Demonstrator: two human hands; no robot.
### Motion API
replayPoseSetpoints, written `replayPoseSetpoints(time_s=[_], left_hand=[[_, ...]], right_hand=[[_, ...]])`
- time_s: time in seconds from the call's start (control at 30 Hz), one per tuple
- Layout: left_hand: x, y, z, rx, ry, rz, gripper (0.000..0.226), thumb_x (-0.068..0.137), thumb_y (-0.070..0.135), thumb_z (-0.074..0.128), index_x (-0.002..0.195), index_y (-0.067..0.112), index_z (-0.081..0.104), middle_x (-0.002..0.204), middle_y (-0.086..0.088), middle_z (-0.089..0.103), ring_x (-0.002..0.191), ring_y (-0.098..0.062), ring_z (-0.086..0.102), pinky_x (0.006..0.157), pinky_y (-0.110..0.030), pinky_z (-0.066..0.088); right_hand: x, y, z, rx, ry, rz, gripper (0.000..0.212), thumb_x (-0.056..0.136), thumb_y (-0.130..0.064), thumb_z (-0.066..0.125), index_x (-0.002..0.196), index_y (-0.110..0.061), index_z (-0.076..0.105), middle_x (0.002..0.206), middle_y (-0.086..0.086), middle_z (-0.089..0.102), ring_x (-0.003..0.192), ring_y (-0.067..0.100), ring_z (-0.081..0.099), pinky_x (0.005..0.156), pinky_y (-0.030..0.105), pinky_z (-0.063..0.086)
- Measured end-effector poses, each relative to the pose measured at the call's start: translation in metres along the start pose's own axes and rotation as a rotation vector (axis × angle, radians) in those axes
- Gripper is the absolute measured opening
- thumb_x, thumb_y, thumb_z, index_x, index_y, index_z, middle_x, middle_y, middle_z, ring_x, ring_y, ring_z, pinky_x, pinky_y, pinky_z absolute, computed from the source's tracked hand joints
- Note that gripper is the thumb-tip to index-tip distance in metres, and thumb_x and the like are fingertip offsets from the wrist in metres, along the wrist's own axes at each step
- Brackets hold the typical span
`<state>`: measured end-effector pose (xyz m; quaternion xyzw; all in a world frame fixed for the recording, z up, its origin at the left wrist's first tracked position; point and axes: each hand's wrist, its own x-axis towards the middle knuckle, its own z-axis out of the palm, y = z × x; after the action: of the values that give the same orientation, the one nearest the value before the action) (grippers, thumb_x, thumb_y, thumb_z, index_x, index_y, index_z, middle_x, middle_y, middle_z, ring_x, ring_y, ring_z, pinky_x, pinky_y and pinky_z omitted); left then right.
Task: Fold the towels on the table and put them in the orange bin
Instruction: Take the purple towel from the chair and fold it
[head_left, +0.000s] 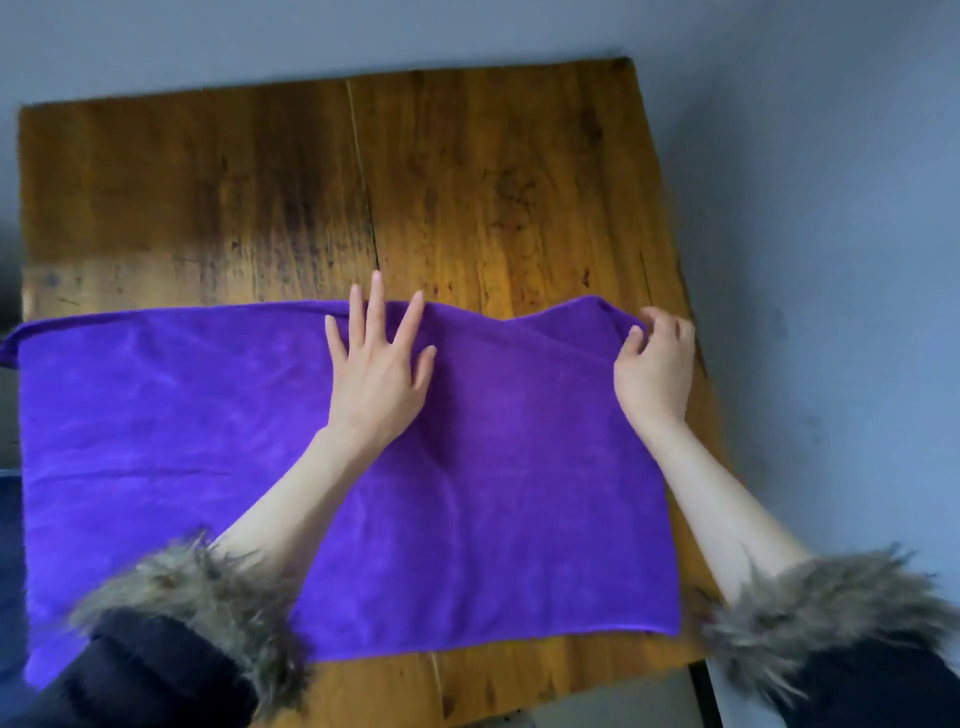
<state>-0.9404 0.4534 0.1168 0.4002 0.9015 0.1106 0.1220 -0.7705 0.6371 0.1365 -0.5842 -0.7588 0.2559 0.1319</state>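
A purple towel (208, 441) lies spread across the near half of the wooden table (467, 182), its left end hanging past the table's left edge. My left hand (379, 358) rests flat on the towel near the middle of its far edge, fingers spread and straight. My right hand (657, 358) is at the towel's far right corner, fingers curled and pinching the fabric, which is slightly lifted and rumpled there. No orange bin is in view.
The far half of the table is bare wood with a seam down the middle. Grey floor surrounds the table at the back and right. Fur-trimmed dark sleeves cover both forearms at the bottom of the view.
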Motion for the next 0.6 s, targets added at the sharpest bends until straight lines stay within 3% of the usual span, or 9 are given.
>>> replayPoseSetpoints(time_s=[0.07, 0.13, 0.23, 0.43, 0.5, 0.6], left_hand=[[-0.012, 0.023, 0.010, 0.025, -0.015, 0.087, 0.057, 0.093, 0.032, 0.047, 0.146, 0.022, 0.028, 0.156, -0.015, 0.009, 0.144, -0.036, 0.006, 0.110, -0.061, 0.009], [-0.024, 0.041, 0.024, 0.051, -0.057, 0.128, 0.056, 0.093, 0.033, 0.048, 0.145, 0.023, 0.030, 0.156, -0.014, 0.011, 0.144, -0.036, 0.007, 0.110, -0.062, 0.008], [-0.030, 0.053, 0.039, 0.043, -0.098, 0.044, 0.057, 0.094, 0.037, 0.045, 0.146, 0.026, 0.026, 0.157, -0.010, 0.010, 0.144, -0.033, 0.004, 0.109, -0.063, 0.002], [-0.029, 0.055, 0.042, 0.085, -0.105, 0.016, 0.060, 0.090, 0.046, 0.026, 0.147, 0.027, 0.024, 0.157, -0.009, 0.011, 0.145, -0.031, 0.004, 0.109, -0.062, 0.001], [-0.030, 0.056, 0.042, 0.099, -0.110, 0.008, 0.060, 0.090, 0.047, 0.024, 0.147, 0.028, 0.021, 0.157, -0.008, 0.008, 0.145, -0.030, 0.000, 0.110, -0.061, -0.001], [-0.029, 0.056, 0.043, 0.112, -0.113, 0.000, 0.060, 0.091, 0.044, 0.027, 0.148, 0.029, 0.019, 0.158, -0.008, 0.007, 0.145, -0.030, -0.001, 0.110, -0.061, -0.002]], right_hand=[[0.010, 0.012, -0.006, 0.058, -0.041, 0.224, 0.025, 0.095, -0.017, 0.047, 0.116, -0.007, 0.056, 0.117, 0.013, 0.060, 0.107, 0.027, 0.056, 0.072, 0.015, 0.032], [0.016, 0.020, -0.009, -0.002, -0.136, 0.297, 0.026, 0.093, -0.027, 0.054, 0.110, -0.009, 0.059, 0.113, 0.012, 0.064, 0.105, 0.028, 0.058, 0.075, 0.023, 0.037], [0.023, 0.025, -0.009, -0.068, -0.215, 0.283, 0.031, 0.088, -0.037, 0.060, 0.105, -0.012, 0.062, 0.111, 0.009, 0.065, 0.103, 0.029, 0.060, 0.078, 0.031, 0.043], [0.034, 0.022, -0.005, -0.066, -0.287, 0.189, 0.023, 0.091, -0.026, 0.056, 0.105, -0.011, 0.066, 0.112, 0.009, 0.066, 0.105, 0.030, 0.060, 0.086, 0.034, 0.047], [0.048, 0.022, -0.011, -0.020, -0.238, 0.175, 0.022, 0.092, -0.024, 0.054, 0.107, -0.010, 0.061, 0.113, 0.009, 0.064, 0.102, 0.027, 0.059, 0.084, 0.034, 0.045], [0.078, 0.025, -0.029, 0.082, -0.104, 0.146, 0.016, 0.094, -0.022, 0.052, 0.105, -0.011, 0.055, 0.100, 0.003, 0.059, 0.085, 0.016, 0.049, 0.070, 0.021, 0.034]])
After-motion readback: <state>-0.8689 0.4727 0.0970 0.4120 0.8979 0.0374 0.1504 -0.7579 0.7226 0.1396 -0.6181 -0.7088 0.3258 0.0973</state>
